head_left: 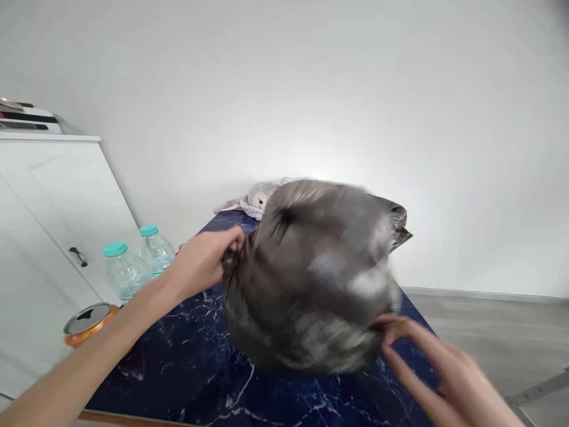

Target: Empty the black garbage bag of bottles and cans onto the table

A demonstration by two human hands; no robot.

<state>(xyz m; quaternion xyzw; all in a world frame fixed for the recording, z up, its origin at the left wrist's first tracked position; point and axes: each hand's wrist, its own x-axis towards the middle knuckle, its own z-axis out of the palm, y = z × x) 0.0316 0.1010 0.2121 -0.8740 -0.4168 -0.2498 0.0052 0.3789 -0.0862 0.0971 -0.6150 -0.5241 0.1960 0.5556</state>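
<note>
A dark, puffed-out plastic bag (311, 279), partly smeared by motion, fills the middle of the view above the table. Its left edge is bunched inside my left hand (207, 261), whose fingers are closed round the plastic. At the lower right of the bag, my right hand (444, 367) pinches the plastic between thumb and fingers; the fingertips are partly hidden against it. A loose, crumpled flap of the bag sticks out at the upper right. Whatever may be inside the bag cannot be seen.
Two clear bottles with teal caps (127, 270) and an orange can (91, 323) stand left on the dark blue marbled table (178, 356). A grey plush toy (255, 198) lies behind the bag. A white cabinet (53, 219) is at left, a white wall behind.
</note>
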